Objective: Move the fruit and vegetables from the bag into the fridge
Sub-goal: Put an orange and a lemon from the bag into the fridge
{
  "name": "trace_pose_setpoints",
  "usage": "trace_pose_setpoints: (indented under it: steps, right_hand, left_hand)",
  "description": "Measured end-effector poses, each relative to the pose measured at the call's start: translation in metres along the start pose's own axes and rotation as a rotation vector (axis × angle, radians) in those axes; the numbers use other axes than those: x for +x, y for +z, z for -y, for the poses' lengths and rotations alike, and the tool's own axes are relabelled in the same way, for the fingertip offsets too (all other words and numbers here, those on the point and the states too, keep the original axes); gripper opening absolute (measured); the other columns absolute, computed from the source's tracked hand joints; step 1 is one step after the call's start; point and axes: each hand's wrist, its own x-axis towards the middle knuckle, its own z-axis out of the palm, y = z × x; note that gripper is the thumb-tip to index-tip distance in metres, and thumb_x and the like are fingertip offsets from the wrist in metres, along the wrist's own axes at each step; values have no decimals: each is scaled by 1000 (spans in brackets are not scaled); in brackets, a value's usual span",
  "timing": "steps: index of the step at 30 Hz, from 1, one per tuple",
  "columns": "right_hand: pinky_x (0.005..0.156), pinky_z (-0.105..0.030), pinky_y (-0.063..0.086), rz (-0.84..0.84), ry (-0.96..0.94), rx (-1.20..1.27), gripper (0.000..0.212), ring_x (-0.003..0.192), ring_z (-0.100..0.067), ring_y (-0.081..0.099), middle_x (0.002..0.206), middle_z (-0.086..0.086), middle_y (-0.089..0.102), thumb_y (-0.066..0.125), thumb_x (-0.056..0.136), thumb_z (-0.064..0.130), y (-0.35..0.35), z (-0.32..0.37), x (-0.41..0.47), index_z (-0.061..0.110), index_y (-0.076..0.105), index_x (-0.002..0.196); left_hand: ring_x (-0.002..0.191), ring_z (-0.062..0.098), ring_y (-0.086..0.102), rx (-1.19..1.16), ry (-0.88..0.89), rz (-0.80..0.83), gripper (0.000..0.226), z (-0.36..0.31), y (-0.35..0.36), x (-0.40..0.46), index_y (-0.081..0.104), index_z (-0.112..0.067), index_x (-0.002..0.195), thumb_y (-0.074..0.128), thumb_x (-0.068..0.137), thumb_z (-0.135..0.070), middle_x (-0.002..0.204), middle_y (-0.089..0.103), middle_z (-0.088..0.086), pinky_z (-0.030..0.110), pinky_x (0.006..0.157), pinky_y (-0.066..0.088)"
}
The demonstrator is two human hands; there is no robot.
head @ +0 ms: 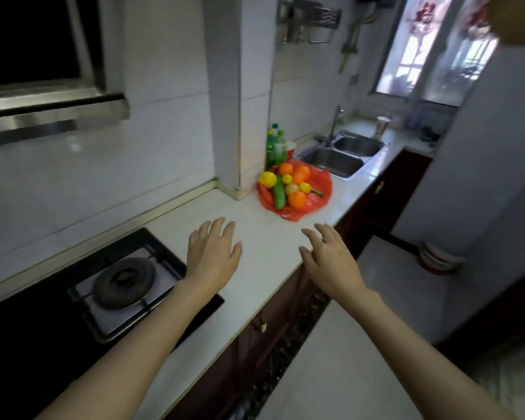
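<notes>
Red bag (314, 199) of fruit and vegetables lies on the counter (264, 237), beyond my fingertips. My left hand (212, 253) and right hand (331, 259) hover apart from it, fingers spread, holding nothing.

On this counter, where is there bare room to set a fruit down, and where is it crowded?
Bare white counter runs between the stove and the red bag, under and ahead of the open left hand and right hand. A narrow strip borders the sink along the front edge. It is crowded behind the bag, where green bottles stand by the wall.
</notes>
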Motion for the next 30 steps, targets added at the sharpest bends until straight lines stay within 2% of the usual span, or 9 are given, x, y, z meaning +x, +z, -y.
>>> trace_pose_setpoints:
  steps: [3, 9, 20, 24, 30]
  right_hand:
    - [113, -41, 26, -43, 63, -32, 45, 136, -29, 30, 142, -15, 41, 42, 97, 31, -14, -42, 5, 10, 44, 137]
    - [117, -35, 15, -47, 177, 5, 48, 144, -24, 14, 152, -10, 29, 38, 100, 34, -24, -125, 20, 14, 35, 143]
    - [116, -32, 12, -7, 126, 19, 48, 144, -25, 15, 151, -11, 30, 37, 100, 34, -37, -279, 93, 13, 34, 144]
    - [116, -33, 13, 38, 95, 42, 48, 144, -26, 15, 151, -13, 31, 38, 100, 33, -22, -310, 122, 12, 35, 144]
    - [116, -36, 16, 28, 31, 48, 46, 140, -32, 25, 145, -18, 39, 44, 99, 29, 7, -336, 194, 8, 42, 139]
  left_hand:
    - [133, 28, 32, -48, 67, 2, 48, -36, 18, 24, 40, -14, 139, 42, 96, -35, 146, 38, 9, 43, 107, 28]
    - [132, 30, 34, -33, 136, 21, 48, -103, 62, 74, 43, -13, 136, 46, 94, -34, 142, 43, 10, 45, 105, 32]
    - [122, 33, 45, -20, 108, 14, 47, -215, 130, 166, 51, -10, 129, 57, 88, -31, 131, 52, 13, 48, 95, 42]
    - [125, 35, 42, 8, 72, 62, 48, -231, 158, 189, 49, -11, 131, 55, 89, -32, 134, 49, 14, 49, 97, 40]
    - [118, 36, 47, 72, 72, 74, 49, -218, 196, 247, 51, -12, 130, 57, 86, -32, 128, 52, 12, 49, 92, 45]
